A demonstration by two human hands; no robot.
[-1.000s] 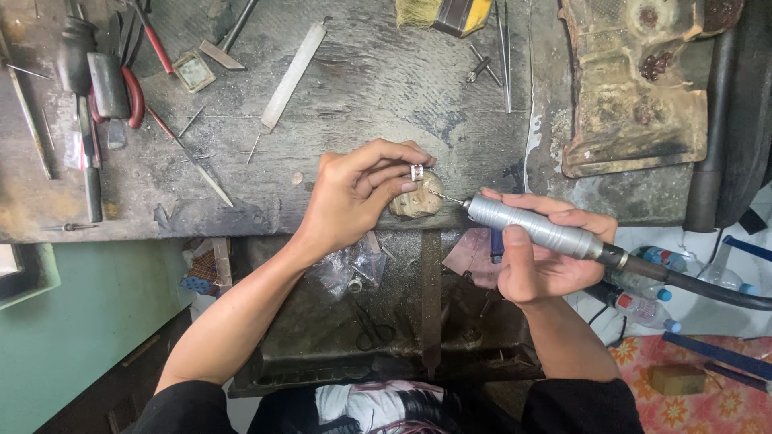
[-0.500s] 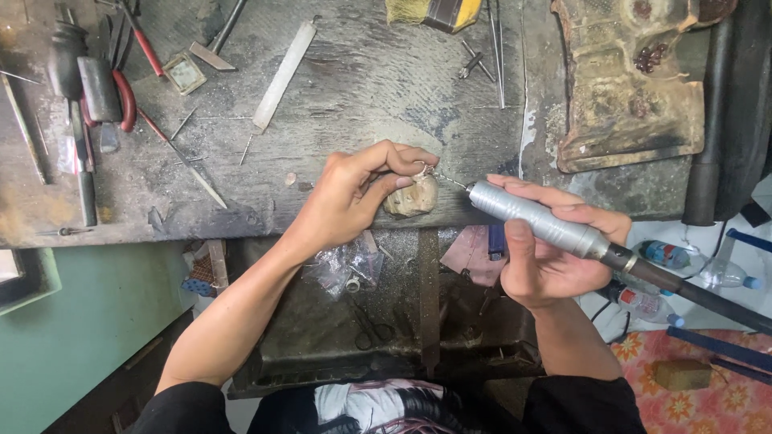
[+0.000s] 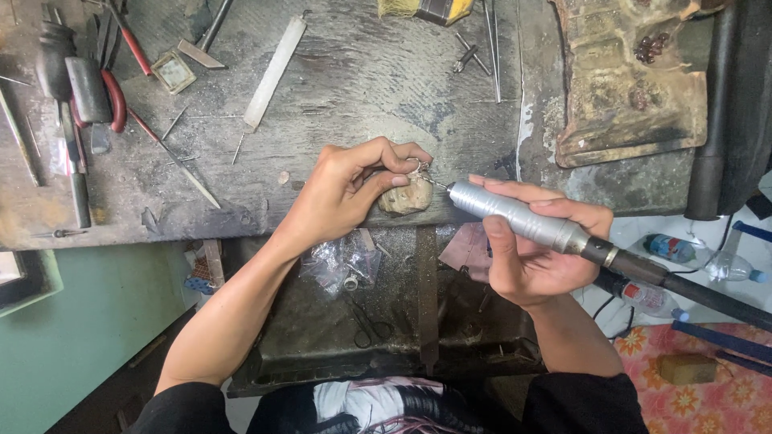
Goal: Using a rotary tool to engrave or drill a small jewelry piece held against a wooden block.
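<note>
Head view, read from near to far. Nearest the wearer, a dark tray point(image 3: 322, 354) below the bench edge is seen, in which small scissors point(image 3: 368, 325) and crumpled clear plastic bags point(image 3: 342, 261) lie. At the near right, plastic bottles point(image 3: 671, 249) and a flowered cloth point(image 3: 708, 394) are seen on the floor. At the bench edge the right hand point(image 3: 531, 257) is closed around a silver rotary handpiece point(image 3: 519, 217), the thumb laid along its near side and the fingers folded over the barrel; a dark cable runs off to the right. The fine bit is directed left at a small metal ring point(image 3: 418, 167), which is pinched between the thumb and fingertips of the left hand point(image 3: 354, 189) and braced on a pale, worn wooden peg point(image 3: 406, 197) projecting from the worn workbench point(image 3: 362, 80). The ring is judged to be light, stiff and smooth, so it is likely to slip or spin under the bit; it is best held by its outer edges, pressed down on the peg, with the worked face left bare. Whether bit and ring are touching cannot be told. The handpiece is judged rigid and moderately heavy, and is best gripped well forward on the barrel. Farther off, a flat metal file point(image 3: 273, 72), red-handled pliers point(image 3: 117, 100) at far left and a charred block point(image 3: 635, 88) at far right are seen.
</note>
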